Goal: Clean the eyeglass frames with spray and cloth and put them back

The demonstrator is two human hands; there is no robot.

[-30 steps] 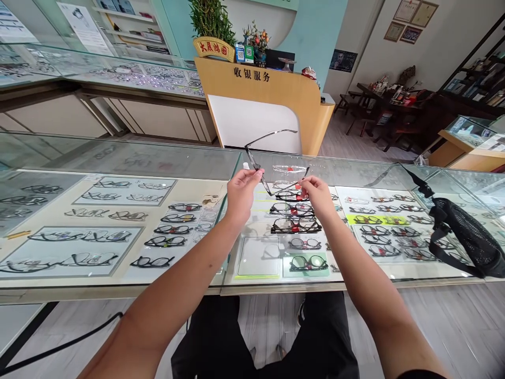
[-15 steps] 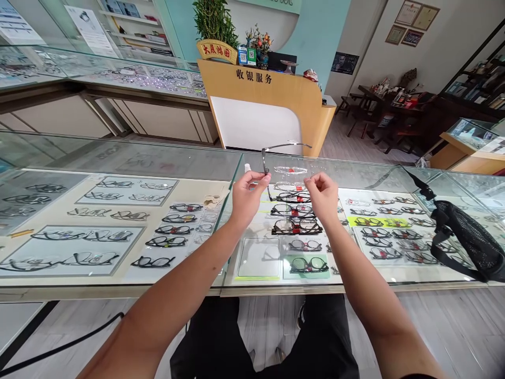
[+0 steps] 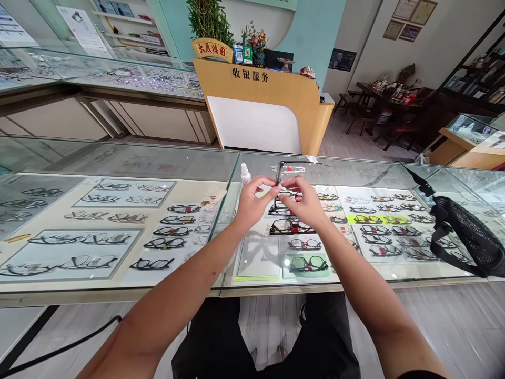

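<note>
A pair of dark-framed eyeglasses (image 3: 279, 172) is held up over the glass counter, seen nearly edge-on. One temple stretches away to the right, with a small white tag (image 3: 311, 159) by it. My left hand (image 3: 251, 204) pinches the frame between thumb and fingers. From the other side my right hand (image 3: 307, 205) has its thumb and fingertips closed on the same frame; the exact contact is partly hidden. Just behind my left hand stands a small white bottle (image 3: 245, 173). Under my hands, rows of eyeglasses (image 3: 291, 227) lie inside the display case.
A beige cloth (image 3: 213, 198) rests on the counter to the left. On the right lies a black mesh bag (image 3: 460, 231) with a strap. The glass counter's front edge (image 3: 185, 295) runs before my legs. Beyond stands a wooden cashier desk (image 3: 315, 116).
My right hand has moved left and now meets the eyeglasses beside my left hand. The eyeglasses have shifted slightly right and lower, and the white bottle shows more fully.
</note>
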